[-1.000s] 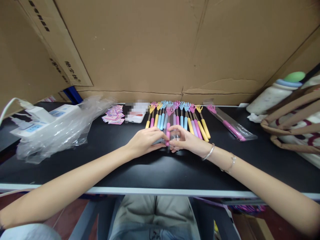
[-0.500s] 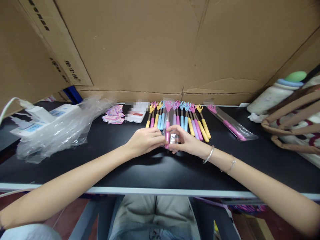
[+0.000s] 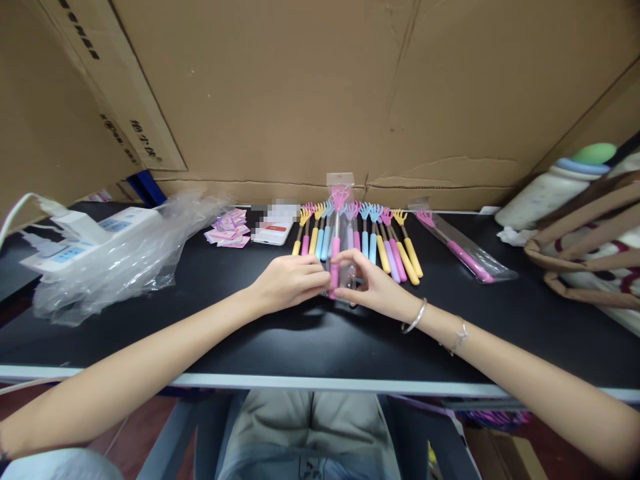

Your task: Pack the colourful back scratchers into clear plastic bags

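My pink back scratcher [image 3: 336, 248], in its clear sleeve [image 3: 347, 179], runs lengthwise away from me in front of the row, claw toward the cardboard wall [image 3: 280, 87], handle end toward me. My left hand [image 3: 293, 283], back up, has its fingers curled against the handle's left side; my right hand [image 3: 369, 285] grips its right side between thumb and fingers, forearms slanting in from both sides. Along the black tabletop [image 3: 225, 340], left to right, lie a power strip [image 3: 123, 223] partly under plastic bags [image 3: 145, 257], pink cards [image 3: 229, 229], a white device [image 3: 271, 232], the colorful back scratchers [image 3: 375, 247], a bagged pink scratcher [image 3: 467, 259], a white bottle [image 3: 543, 193] and a brown-handled bag [image 3: 565, 253].
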Available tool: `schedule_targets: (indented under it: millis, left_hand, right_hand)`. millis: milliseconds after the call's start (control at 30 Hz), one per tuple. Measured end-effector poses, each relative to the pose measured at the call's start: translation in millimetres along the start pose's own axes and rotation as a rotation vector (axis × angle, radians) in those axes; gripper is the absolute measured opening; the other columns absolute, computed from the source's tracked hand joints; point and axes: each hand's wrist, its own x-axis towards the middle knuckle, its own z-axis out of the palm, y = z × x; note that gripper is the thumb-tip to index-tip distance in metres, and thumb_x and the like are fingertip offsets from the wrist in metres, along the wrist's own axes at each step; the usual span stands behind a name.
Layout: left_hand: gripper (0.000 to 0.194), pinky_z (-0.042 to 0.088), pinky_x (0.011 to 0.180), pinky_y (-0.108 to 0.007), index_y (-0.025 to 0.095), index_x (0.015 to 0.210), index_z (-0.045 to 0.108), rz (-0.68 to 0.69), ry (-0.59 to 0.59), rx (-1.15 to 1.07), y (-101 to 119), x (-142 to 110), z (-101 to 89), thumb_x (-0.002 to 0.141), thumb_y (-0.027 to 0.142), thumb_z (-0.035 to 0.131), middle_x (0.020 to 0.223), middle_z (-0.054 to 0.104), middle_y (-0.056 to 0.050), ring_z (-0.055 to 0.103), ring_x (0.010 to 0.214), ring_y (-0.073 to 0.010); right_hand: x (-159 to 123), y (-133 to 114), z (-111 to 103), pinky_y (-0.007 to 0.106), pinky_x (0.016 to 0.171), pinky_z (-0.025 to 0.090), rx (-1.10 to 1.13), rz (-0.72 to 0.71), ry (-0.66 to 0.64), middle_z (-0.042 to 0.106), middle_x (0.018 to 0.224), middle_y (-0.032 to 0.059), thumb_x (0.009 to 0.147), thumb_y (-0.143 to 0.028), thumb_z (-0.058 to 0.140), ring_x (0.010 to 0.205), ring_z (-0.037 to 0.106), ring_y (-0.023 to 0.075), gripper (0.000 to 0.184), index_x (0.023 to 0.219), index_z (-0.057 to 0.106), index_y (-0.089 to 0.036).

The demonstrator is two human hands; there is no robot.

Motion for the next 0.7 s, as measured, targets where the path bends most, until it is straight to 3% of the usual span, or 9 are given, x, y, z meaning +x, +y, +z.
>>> schedule_targets:
  millis: [200, 467, 700]
  left_hand:
    - [0.029, 0.039, 0.064, -0.018, 0.019, 0.08, 0.06, 0.006, -0.014, 0.0, 1, 0, 0.3, 0.096, 0.027, 0.038, 0.08, 0.063, -0.001, 0.056, 0.076, -0.0105]
    - [0.025, 0.037, 0.055, -0.016, 0.023, 0.096, 0.062, -0.086, -0.032, -0.058, 1, -4, 3.5, 0.097, 0.027, 0.038, 0.086, 0.07, 0.004, 0.063, 0.069, -0.0059]
    - [0.021, 0.039, 0.058, -0.015, 0.024, 0.102, 0.062, -0.088, -0.003, -0.016, -1, -1, -2.5, 0.096, 0.026, 0.042, 0.09, 0.07, 0.004, 0.064, 0.076, -0.007]
  right_hand:
    - [1, 3, 1, 0.021, 0.049, 0.048, 0.171, 0.061, -0.021, 0.052, 0.09, -0.0003, 0.075, -0.035, 0.069, 0.065, 0.054, 0.0089, 0.045, 0.107, 0.04, -0.023]
    - [3, 4, 0, 0.03, 0.066, 0.059, 0.398, 0.163, -0.034, 0.044, 0.106, 0.0009, 0.07, -0.033, 0.073, 0.077, 0.064, 0.0109, 0.052, 0.107, 0.037, -0.025]
    - [4, -1, -11, 0.031, 0.07, 0.06, 0.376, 0.221, -0.027, 0.041, 0.106, -0.001, 0.07, -0.032, 0.074, 0.074, 0.063, 0.0081, 0.051, 0.106, 0.039, -0.025]
